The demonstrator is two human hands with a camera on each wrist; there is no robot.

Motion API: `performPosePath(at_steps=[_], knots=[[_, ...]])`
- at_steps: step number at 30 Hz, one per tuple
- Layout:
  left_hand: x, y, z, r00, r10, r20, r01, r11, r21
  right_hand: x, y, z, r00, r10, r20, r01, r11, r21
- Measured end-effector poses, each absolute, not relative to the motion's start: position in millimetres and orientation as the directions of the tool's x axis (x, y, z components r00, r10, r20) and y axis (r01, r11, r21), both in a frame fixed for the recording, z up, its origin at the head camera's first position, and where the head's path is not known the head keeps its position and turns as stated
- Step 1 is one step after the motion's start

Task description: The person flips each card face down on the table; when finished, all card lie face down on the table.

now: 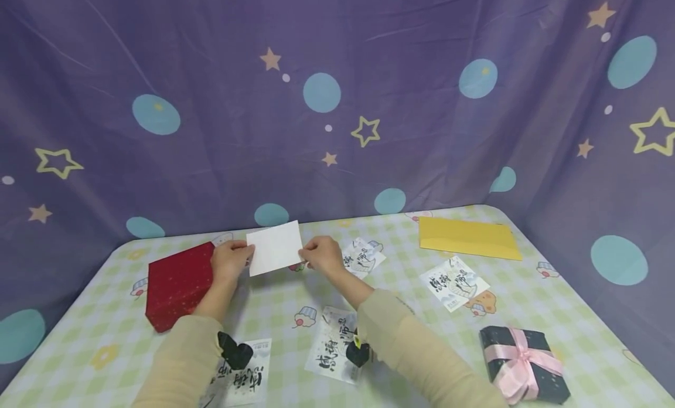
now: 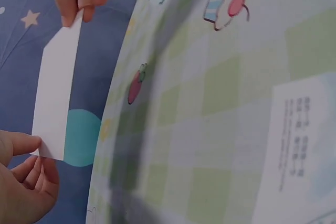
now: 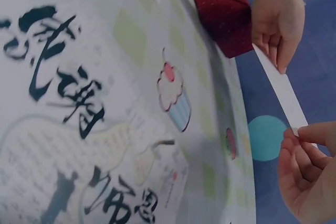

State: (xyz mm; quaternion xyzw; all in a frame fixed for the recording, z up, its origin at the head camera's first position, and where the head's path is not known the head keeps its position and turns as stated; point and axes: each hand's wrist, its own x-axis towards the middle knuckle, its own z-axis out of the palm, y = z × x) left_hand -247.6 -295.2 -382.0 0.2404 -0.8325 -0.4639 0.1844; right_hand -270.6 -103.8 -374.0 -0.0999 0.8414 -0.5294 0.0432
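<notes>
white card [image 1: 275, 248] raised over the table [image 1: 105, 314]
your left hand [image 1: 231, 262] pinches its left edge, your right hand [image 1: 324, 255] its right, both forearms [image 1: 181, 361] stretched forward

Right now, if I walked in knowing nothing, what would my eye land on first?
Probably the plain white card, held up between the left hand and the right hand over the far part of the checked table. Next might come the deep red box beside the left hand, then the black gift box with its pink ribbon at the near right.
</notes>
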Motion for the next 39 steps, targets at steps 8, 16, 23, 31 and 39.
performPosePath(at_steps=[8,16,23,31,39], knots=[[-235.3,-282.1,-378.6,-0.851,-0.52,0.076,-0.271,0.557,0.785,-274.3,-102.2,-386.5,-0.968,-0.249,-0.037,-0.135,0.636,-0.76],[-236.3,-284.7,-388.8,-0.881,-0.472,-0.011,-0.335,0.609,0.719,-275.7,-107.6,-395.1,-0.957,-0.268,-0.113,-0.131,0.742,-0.658],[-238.2,-282.6,-394.0,-0.893,-0.449,-0.034,-0.351,0.647,0.677,-276.0,-111.1,-401.1,-0.949,-0.255,-0.184,-0.103,0.805,-0.584],[-240.2,-282.6,-398.3,-0.898,-0.44,-0.022,-0.357,0.697,0.622,-272.3,-113.9,-402.8,-0.954,-0.256,-0.156,-0.133,0.828,-0.545],[-241.8,-284.0,-396.7,-0.899,-0.435,-0.046,-0.377,0.716,0.587,-273.1,-115.3,-401.3,-0.953,-0.288,-0.09,-0.204,0.836,-0.51]])
